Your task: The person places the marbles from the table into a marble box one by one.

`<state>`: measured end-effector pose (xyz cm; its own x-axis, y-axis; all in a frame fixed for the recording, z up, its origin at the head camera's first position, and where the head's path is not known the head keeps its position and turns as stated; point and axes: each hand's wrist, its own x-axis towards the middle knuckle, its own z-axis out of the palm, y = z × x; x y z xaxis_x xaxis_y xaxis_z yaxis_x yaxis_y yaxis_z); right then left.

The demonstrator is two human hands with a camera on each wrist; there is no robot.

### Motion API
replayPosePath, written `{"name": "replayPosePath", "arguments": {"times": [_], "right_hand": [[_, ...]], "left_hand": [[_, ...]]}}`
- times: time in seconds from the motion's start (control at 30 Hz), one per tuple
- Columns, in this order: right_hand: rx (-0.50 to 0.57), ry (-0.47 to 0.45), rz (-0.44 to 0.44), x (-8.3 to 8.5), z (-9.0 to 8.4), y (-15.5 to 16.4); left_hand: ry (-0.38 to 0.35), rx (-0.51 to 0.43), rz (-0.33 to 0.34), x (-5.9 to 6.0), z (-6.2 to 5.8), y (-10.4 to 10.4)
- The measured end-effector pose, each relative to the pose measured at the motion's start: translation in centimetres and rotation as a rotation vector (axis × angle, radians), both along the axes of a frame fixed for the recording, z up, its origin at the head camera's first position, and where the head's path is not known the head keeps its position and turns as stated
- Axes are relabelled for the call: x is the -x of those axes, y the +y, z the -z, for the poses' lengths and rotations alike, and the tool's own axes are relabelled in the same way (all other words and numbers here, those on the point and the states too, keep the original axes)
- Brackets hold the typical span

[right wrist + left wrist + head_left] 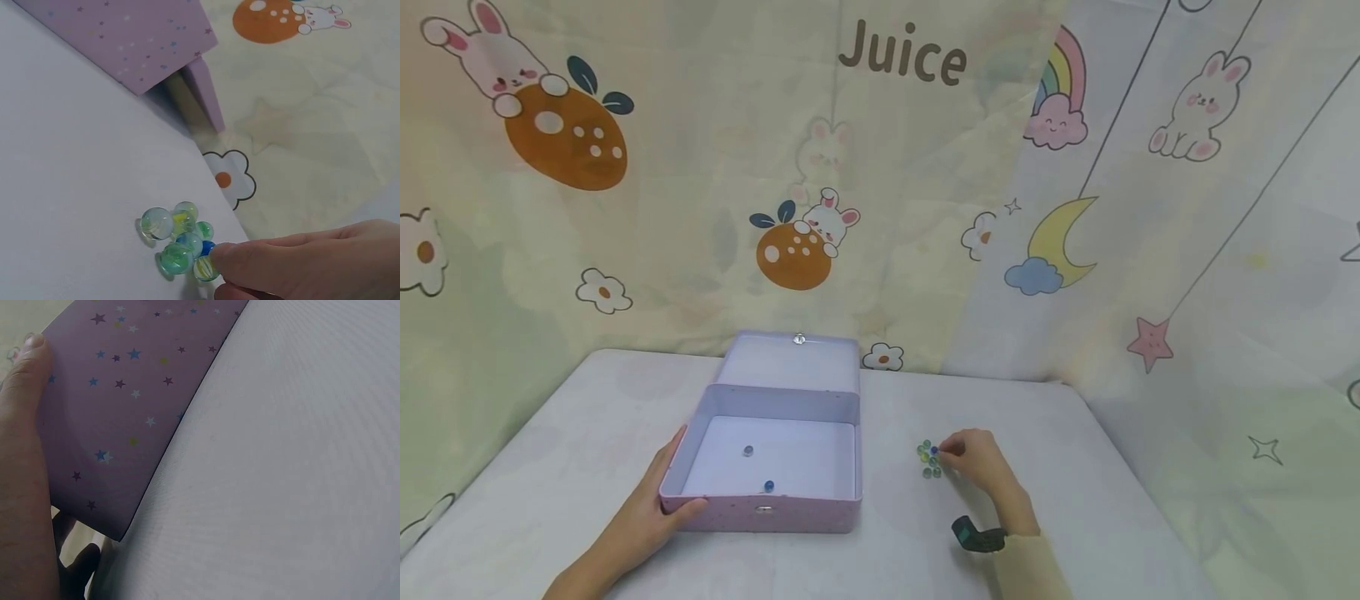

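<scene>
A lilac tin box (760,515), printed with small stars on the outside, stands on the table with its lid (790,363) tipped back. Inside lie a pale marble (748,451) and a blue marble (769,486). My left hand (643,508) grips the box at its front left corner, thumb on the front wall and fingers along the left side. To the right of the box, my right hand (981,458) pinches a dark blue marble (207,247) at the edge of a cluster of green and clear glass marbles (176,257).
The box stands on a white-covered table (895,550). Behind it hangs a curtain (910,208) printed with rabbits, flowers and a moon. A dark strap-like device (977,535) sits at the right wrist.
</scene>
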<state>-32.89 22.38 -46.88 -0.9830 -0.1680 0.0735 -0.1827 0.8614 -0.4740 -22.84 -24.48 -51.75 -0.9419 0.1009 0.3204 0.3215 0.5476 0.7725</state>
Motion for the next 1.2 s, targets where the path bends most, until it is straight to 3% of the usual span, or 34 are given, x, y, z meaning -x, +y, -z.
{"name": "replayPosePath", "arguments": {"times": [0.37, 1.2], "right_hand": [[-0.024, 0.007, 0.074, -0.3, -0.1, -0.7], [-0.098, 0.093, 0.094, 0.3, 0.8, -1.3]], "left_hand": [[-0.004, -0.004, 0.009, 0.1, -0.1, 0.1], [0.002, -0.002, 0.005, 0.1, 0.1, 0.0]]}}
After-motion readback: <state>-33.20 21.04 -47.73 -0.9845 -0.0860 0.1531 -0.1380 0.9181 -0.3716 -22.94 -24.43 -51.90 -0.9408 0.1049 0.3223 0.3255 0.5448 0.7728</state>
